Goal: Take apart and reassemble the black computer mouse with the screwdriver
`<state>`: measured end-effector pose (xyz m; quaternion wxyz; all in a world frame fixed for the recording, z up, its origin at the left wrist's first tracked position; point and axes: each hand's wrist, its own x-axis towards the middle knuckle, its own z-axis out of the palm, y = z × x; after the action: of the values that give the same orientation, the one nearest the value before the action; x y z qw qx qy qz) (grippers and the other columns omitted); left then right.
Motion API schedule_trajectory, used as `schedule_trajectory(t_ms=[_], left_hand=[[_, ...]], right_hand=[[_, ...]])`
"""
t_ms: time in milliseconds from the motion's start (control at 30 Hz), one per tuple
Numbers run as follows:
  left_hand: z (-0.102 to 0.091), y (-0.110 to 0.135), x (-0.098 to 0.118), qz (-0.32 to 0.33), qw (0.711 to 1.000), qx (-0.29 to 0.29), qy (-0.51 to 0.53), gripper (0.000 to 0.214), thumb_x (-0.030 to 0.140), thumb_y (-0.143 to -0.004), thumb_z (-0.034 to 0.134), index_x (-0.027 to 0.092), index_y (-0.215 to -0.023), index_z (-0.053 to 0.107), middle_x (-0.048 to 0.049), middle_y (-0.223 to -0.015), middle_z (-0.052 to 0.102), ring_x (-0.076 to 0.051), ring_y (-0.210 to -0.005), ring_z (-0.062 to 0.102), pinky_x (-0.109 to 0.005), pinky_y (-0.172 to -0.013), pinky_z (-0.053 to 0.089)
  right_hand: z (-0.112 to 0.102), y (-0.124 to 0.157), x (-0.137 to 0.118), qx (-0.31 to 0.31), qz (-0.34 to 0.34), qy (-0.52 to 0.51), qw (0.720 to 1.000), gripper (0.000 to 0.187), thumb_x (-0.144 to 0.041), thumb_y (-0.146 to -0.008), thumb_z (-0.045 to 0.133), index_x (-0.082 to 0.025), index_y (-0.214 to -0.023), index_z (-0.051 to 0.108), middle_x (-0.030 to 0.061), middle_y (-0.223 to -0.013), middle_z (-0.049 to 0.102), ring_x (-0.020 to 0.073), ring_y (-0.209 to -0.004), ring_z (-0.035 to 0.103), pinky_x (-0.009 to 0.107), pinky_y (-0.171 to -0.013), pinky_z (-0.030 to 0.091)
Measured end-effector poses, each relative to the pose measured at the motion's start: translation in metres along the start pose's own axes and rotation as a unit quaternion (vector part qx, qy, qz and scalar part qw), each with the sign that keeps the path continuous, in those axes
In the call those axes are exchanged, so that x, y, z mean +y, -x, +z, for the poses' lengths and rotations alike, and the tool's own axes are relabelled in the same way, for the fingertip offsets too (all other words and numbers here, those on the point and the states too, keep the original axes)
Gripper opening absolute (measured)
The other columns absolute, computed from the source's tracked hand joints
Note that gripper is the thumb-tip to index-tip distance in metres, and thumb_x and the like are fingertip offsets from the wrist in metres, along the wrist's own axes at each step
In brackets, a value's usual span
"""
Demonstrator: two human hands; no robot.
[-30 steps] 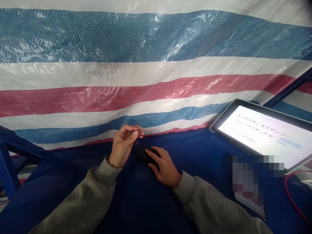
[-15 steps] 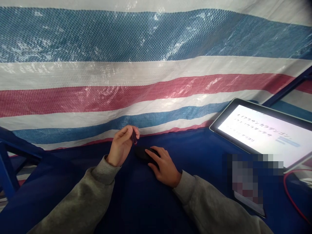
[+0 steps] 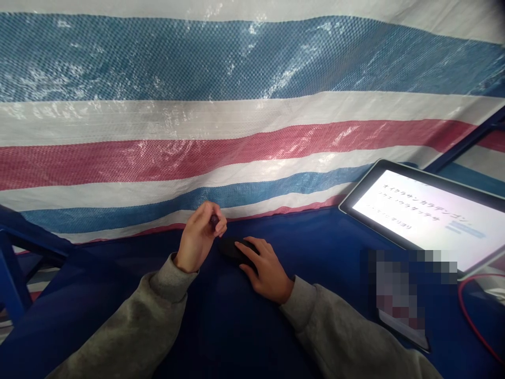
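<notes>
- Pinched closed: left hand (image 3: 198, 238) holds a small dark item (image 3: 214, 221) at its fingertips, raised above the blue sheet (image 3: 232, 337).
- Right hand (image 3: 268, 269) cups a black oval object (image 3: 233, 248); grip unclear.
- Risk: a slackened pinch could drop the item, which would be hard to spot against the dark sheet.

The left hand (image 3: 197, 237) pinches a small dark object (image 3: 214, 221) — fingers over most of it, too tiny to call! The right hand (image 3: 268, 271) covers most of a black object (image 3: 231, 248). Lower right, a pixelated patch (image 3: 406, 295) blurs everything behind it — and the tablet (image 3: 418, 216) and red cable (image 3: 471, 310) run off the right edge!
</notes>
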<state>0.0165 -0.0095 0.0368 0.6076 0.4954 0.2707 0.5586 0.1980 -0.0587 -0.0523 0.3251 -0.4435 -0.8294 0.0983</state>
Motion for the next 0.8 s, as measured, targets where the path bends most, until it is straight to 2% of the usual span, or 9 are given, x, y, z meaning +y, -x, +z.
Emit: schedule_trajectory(t_ms=[67,200,300,400,500,567,667,800], left_hand=[[0.0005,0.0000,0.0023,-0.016,1.000,0.002,0.008,0.024,0.035,-0.096,0.046,0.017,-0.082,0.057,0.0017,-0.058,0.045,-0.011,-0.054,0.042,-0.025,-0.058,0.037],[-0.0017,-0.0012,0.0024,-0.004,1.000,0.004,0.015,0.019,0.030,-0.093,0.049,0.016,-0.091,0.062,0.0001,-0.065,0.047,-0.012,-0.058,0.044,-0.027,-0.061,0.040],[-0.0040,-0.0016,0.0002,0.005,1.000,0.010,-0.003,0.024,0.033,-0.092,0.052,0.014,-0.086,0.066,-0.0027,-0.071,0.051,-0.013,-0.066,0.048,-0.027,-0.064,0.042],[-0.0051,-0.0020,-0.0025,0.032,0.999,0.033,-0.024,0.020,0.032,-0.087,0.062,0.014,-0.079,0.067,-0.0049,-0.079,0.057,-0.015,-0.075,0.054,-0.026,-0.064,0.043],[-0.0056,-0.0030,-0.0053,0.050,0.997,0.049,-0.009,0.012,0.025,-0.078,0.073,0.017,-0.077,0.064,-0.0043,-0.087,0.063,-0.016,-0.081,0.059,-0.028,-0.072,0.046],[-0.0059,-0.0034,-0.0066,0.048,0.998,0.043,0.010,0.015,0.023,-0.077,0.075,0.018,-0.076,0.061,-0.0021,-0.081,0.064,-0.015,-0.074,0.060,-0.029,-0.072,0.046],[-0.0061,-0.0033,-0.0066,0.037,0.999,0.023,0.019,0.015,0.022,-0.080,0.072,0.019,-0.078,0.058,0.0023,-0.063,0.054,-0.010,-0.058,0.050,-0.025,-0.062,0.042],[-0.0050,-0.0034,-0.0029,0.021,0.999,0.023,0.028,0.016,0.031,-0.089,0.061,0.017,-0.082,0.059,0.0019,-0.063,0.047,-0.009,-0.056,0.043,-0.024,-0.059,0.040]], right_hand=[[0.0003,0.0000,0.0000,-0.002,0.002,-0.002,1.000,0.049,-0.020,-0.089,0.057,-0.021,-0.138,0.050,0.0141,-0.132,0.051,0.0296,-0.117,0.049,0.050,-0.096,0.047],[0.0000,-0.0002,0.0000,-0.005,0.004,-0.004,1.000,0.049,-0.021,-0.090,0.057,-0.021,-0.138,0.050,0.0141,-0.132,0.051,0.0296,-0.117,0.049,0.050,-0.097,0.047],[-0.0007,-0.0004,-0.0001,-0.008,0.003,-0.002,1.000,0.049,-0.020,-0.090,0.057,-0.020,-0.138,0.050,0.0147,-0.132,0.051,0.0298,-0.118,0.049,0.050,-0.097,0.047],[-0.0009,-0.0002,-0.0004,-0.008,0.004,-0.002,1.000,0.049,-0.020,-0.090,0.057,-0.021,-0.138,0.050,0.0145,-0.133,0.050,0.0299,-0.118,0.049,0.050,-0.097,0.046],[-0.0009,-0.0001,-0.0009,-0.008,0.004,-0.003,1.000,0.049,-0.020,-0.090,0.056,-0.021,-0.138,0.050,0.0144,-0.133,0.051,0.0301,-0.118,0.049,0.051,-0.097,0.046],[-0.0010,-0.0001,-0.0011,-0.006,0.004,-0.003,1.000,0.049,-0.021,-0.090,0.056,-0.022,-0.138,0.049,0.0143,-0.132,0.051,0.0301,-0.117,0.049,0.051,-0.096,0.047],[-0.0011,-0.0002,-0.0009,-0.004,0.002,-0.004,1.000,0.049,-0.020,-0.089,0.057,-0.022,-0.138,0.049,0.0140,-0.132,0.051,0.0298,-0.117,0.050,0.051,-0.096,0.047],[-0.0009,-0.0003,-0.0006,-0.004,0.004,-0.005,1.000,0.049,-0.020,-0.089,0.057,-0.021,-0.137,0.050,0.0139,-0.132,0.051,0.0294,-0.117,0.049,0.050,-0.097,0.047]])
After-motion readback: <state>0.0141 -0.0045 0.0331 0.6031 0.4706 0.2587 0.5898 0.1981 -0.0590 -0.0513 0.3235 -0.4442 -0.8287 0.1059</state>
